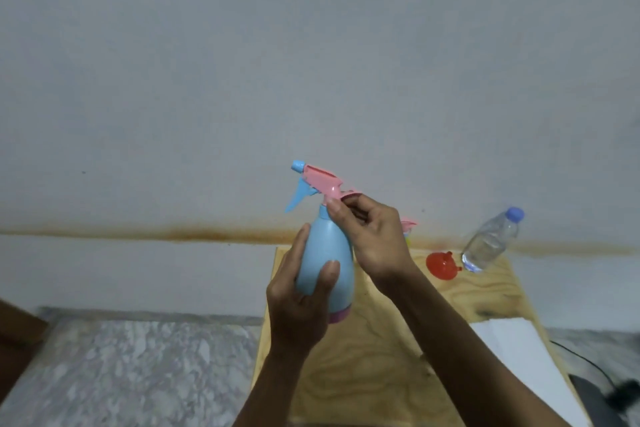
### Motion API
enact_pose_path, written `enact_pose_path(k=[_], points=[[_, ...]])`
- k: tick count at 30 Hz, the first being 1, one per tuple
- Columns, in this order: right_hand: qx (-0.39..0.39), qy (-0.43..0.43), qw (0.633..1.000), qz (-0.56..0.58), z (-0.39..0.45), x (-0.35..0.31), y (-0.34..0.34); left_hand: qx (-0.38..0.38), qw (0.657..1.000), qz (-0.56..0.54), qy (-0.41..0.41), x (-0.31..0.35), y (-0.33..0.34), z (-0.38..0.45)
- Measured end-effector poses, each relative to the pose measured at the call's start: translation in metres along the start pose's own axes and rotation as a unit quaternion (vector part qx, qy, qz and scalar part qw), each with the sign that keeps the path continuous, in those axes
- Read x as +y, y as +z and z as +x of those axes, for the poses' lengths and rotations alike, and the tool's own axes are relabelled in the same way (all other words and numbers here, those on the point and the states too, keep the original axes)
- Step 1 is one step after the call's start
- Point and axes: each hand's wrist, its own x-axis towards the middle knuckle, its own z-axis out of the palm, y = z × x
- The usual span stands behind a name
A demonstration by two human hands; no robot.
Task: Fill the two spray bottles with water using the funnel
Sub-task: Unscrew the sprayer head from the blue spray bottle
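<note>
Two hands share one blue spray bottle [325, 263], held up off the wooden worktop [374, 350]. Left of the bottle, the left hand [301, 302] wraps its belly, thumb lying up the front and fingers curled round behind. Right of the bottle, the right hand [372, 236] pinches at the neck, fingertips closed on the collar under the pink spray head [320, 182].

By the look of it, the head is being unscrewed so the bottle can take water. To do that well, the left hand should keep the body upright and firm while only the collar is turned, then the head lifted straight up so the dip tube comes clear without snagging.

That bottle is egg-shaped, matte pale blue with a lilac band round the base, a blue trigger and a blue nozzle tip on the pink head.

Behind the right hand a scrap of pink shows, probably the second sprayer [408, 224], mostly hidden. Further right of the bottle, on the worktop, lies a red funnel [441, 265], and just beyond it stands a clear water bottle [491, 241] with a blue cap.
</note>
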Motion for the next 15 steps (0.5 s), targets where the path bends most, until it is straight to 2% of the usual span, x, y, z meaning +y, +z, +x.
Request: enact_pose_path(k=[5,11,15], points=[[0.038,0.008,0.999,0.035,-0.032,-0.008,0.013,-0.03,0.999,-0.039,-0.011,0.021,-0.016,-0.015],[0.047,0.012,0.998,0.033,-0.044,-0.014,0.022,-0.026,0.995,-0.08,-0.056,0.031,-0.025,-0.019],[0.095,0.011,0.993,0.07,-0.043,-0.015,0.019,-0.016,0.995,-0.088,-0.049,0.039,-0.022,-0.017]])
